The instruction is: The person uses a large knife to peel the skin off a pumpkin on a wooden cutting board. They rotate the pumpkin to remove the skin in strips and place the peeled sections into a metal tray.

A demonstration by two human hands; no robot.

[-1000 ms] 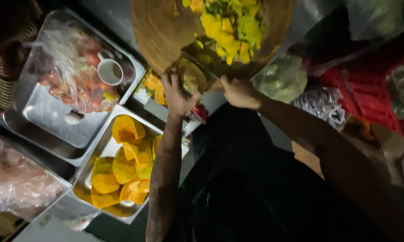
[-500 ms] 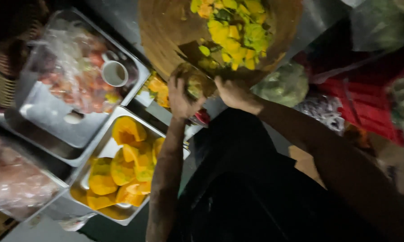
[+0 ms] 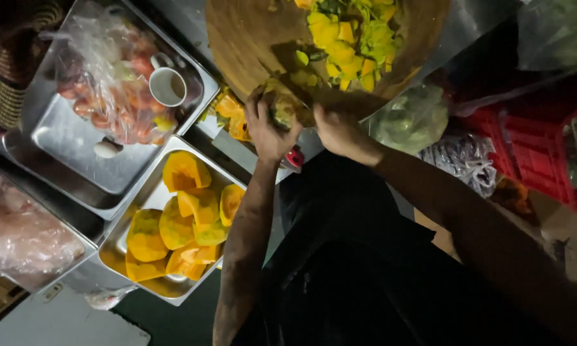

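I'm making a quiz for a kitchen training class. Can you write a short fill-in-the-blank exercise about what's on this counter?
1. Both hands, the left hand and the right hand, hold a piece of squash at the edge of the round ____ chopping board.
2. The orange squash pieces lie in a ____ tray.
3. In the upper tray, a white ____ sits beside a plastic bag.

Missing words: wooden; metal; cup

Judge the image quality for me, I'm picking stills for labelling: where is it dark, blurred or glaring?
Head view: dim overall; left hand and right hand are soft and shadowed over the wooden board; mild glare on the steel tray; the orange pumpkin pieces read clearly.
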